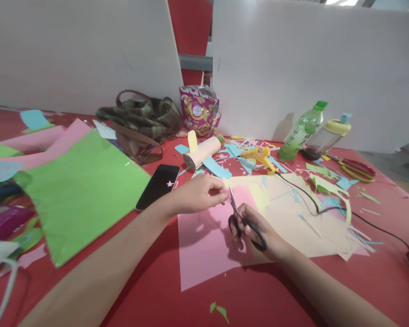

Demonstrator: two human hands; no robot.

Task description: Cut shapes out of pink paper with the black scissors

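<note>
My right hand (259, 236) grips black-handled scissors (240, 218), fingers through the loops and blades pointing up and away. My left hand (197, 193) is closed in a pinch just left of the blade tips, holding a tiny paper piece too small to make out. Both hands hover over a pink paper sheet (204, 245) lying on the red table (150, 290). A cream sheet (303, 213) with cut-outs lies to the right, partly overlapping the pink one.
A black phone (158, 185) and green paper (85, 186) lie to the left. Behind are a paper roll (202, 152), yellow glue gun (261, 157) with black cord, snack bag (199, 109), plaid bag (139, 118), two bottles (303, 129), red scissors (356, 168) and scattered scraps.
</note>
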